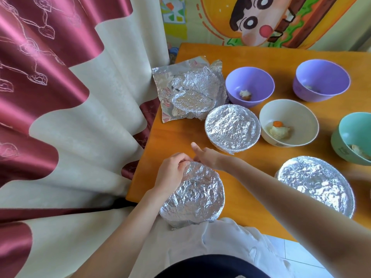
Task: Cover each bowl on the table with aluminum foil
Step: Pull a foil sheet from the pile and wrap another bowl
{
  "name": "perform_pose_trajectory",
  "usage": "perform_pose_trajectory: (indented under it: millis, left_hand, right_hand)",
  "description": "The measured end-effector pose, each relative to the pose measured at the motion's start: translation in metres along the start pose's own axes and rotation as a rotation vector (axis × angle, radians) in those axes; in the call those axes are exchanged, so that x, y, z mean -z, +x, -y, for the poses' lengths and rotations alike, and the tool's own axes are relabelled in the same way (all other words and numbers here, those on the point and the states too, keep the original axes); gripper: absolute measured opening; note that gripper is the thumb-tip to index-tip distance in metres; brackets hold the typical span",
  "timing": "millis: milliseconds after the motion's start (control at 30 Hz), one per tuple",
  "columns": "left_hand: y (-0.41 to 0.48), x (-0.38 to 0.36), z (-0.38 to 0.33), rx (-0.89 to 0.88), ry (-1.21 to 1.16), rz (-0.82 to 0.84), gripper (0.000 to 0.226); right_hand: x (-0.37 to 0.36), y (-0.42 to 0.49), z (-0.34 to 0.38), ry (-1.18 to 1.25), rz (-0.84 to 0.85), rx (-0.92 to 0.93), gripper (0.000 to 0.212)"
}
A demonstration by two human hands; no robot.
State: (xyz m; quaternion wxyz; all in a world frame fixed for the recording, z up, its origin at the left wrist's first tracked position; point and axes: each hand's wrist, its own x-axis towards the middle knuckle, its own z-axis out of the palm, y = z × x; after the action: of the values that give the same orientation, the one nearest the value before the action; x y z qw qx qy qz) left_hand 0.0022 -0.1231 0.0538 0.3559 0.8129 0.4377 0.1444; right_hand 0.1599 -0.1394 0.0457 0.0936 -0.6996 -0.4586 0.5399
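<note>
Three bowls wear foil. My left hand pinches the near bowl at the table corner; my right hand touches its far rim, grip unclear. Four open bowls remain beside spare foil.

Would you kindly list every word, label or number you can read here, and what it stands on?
None can be read.
Cream bowl: small dark mark on its side, too blurred to read.
Teal bowl: similar mark, too blurred to read.
Wall mural: cartoon picture, no letters visible.
</note>
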Motion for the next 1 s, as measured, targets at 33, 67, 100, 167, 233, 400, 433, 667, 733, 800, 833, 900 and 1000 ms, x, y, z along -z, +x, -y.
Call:
perform_pose_trajectory:
  millis: [33, 67, 100, 167, 233, 400, 433, 667, 733, 800, 833, 900, 1000]
  left_hand:
    - [-0.001, -0.001, 0.000, 0.001, 0.006, 0.004, 0.014]
    - [-0.001, 0.000, 0.000, 0.000, 0.010, 0.002, 0.014]
    - [-0.002, 0.000, 0.001, -0.001, 0.007, -0.005, 0.014]
    - [-0.001, 0.003, -0.001, -0.016, -0.008, -0.023, 0.013]
    - [0.000, 0.004, -0.003, -0.036, -0.018, -0.021, 0.012]
    - [-0.001, 0.002, -0.001, -0.064, -0.011, 0.009, 0.009]
    - [0.000, 0.003, 0.000, -0.062, -0.014, 0.011, 0.009]
    - [0.002, 0.011, 0.014, 0.105, 0.093, -0.140, 0.013]
    - [-0.002, 0.008, 0.019, 0.169, 0.097, -0.205, 0.014]
    - [-0.005, 0.005, 0.022, 0.199, 0.079, -0.202, 0.018]
    - [-0.006, 0.004, 0.022, 0.194, 0.064, -0.175, 0.020]
    - [-0.007, 0.003, 0.019, 0.167, 0.028, -0.103, 0.025]
    - [-0.010, 0.000, 0.016, 0.165, -0.001, -0.031, 0.025]
  right_hand:
    - [0.000, -0.001, 0.000, -0.008, 0.001, -0.006, 0.084]
    - [0.000, -0.002, 0.000, -0.004, 0.005, 0.002, 0.085]
    - [0.000, -0.002, -0.001, 0.012, 0.014, 0.009, 0.087]
    - [0.001, -0.004, 0.000, 0.070, 0.043, 0.032, 0.091]
    - [0.002, -0.005, 0.001, 0.080, 0.064, 0.042, 0.095]
    - [0.005, -0.011, 0.006, 0.054, 0.087, 0.032, 0.095]
    - [0.004, -0.009, 0.004, 0.068, 0.114, 0.041, 0.104]
    - [0.000, -0.023, -0.002, 0.077, -0.291, 0.246, 0.046]
    - [-0.002, -0.025, -0.004, 0.015, -0.327, 0.265, 0.036]
    - [-0.006, -0.025, -0.005, -0.012, -0.326, 0.255, 0.031]
    - [-0.008, -0.025, -0.006, -0.027, -0.327, 0.257, 0.031]
    - [-0.012, -0.026, -0.005, -0.060, -0.324, 0.280, 0.031]
    - [-0.015, -0.029, -0.005, -0.110, -0.278, 0.298, 0.031]
